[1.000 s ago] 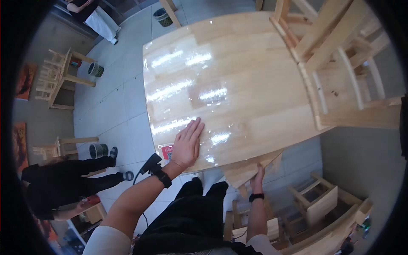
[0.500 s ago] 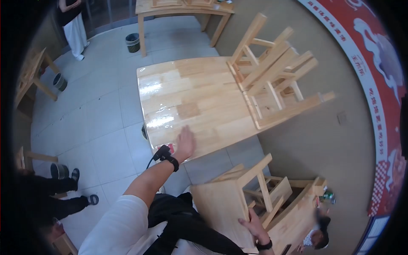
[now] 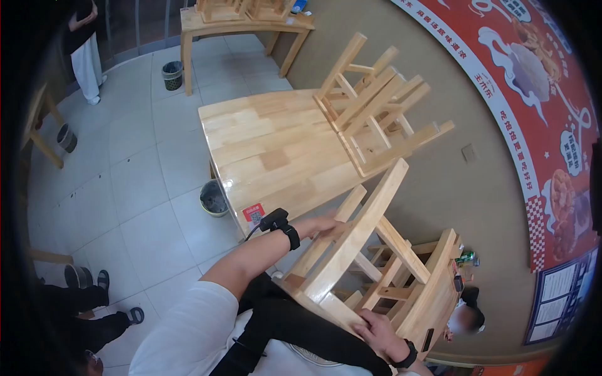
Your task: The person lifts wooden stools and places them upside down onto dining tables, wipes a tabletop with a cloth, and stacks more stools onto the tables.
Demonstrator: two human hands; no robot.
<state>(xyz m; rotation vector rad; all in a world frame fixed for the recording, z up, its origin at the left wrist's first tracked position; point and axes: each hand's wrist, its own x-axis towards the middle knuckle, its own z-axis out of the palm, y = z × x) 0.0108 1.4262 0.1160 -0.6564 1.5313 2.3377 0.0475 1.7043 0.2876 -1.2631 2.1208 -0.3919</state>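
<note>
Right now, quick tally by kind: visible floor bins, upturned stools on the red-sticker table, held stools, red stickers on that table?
Floor bins: 4
Upturned stools on the table: 2
Held stool: 1
Red sticker: 1
Total: 8

The stool (image 3: 353,235) is tilting before the person (image 3: 276,357), at the near side of the worktop (image 3: 251,144). Upturned stools (image 3: 371,102) are resting along its right end, beside the wall (image 3: 439,172); a card (image 3: 253,214) is lying on its near left corner. A bin (image 3: 214,199) is sitting on the floor (image 3: 144,188) to its left, and a second worktop (image 3: 241,27) is standing behind.
</note>
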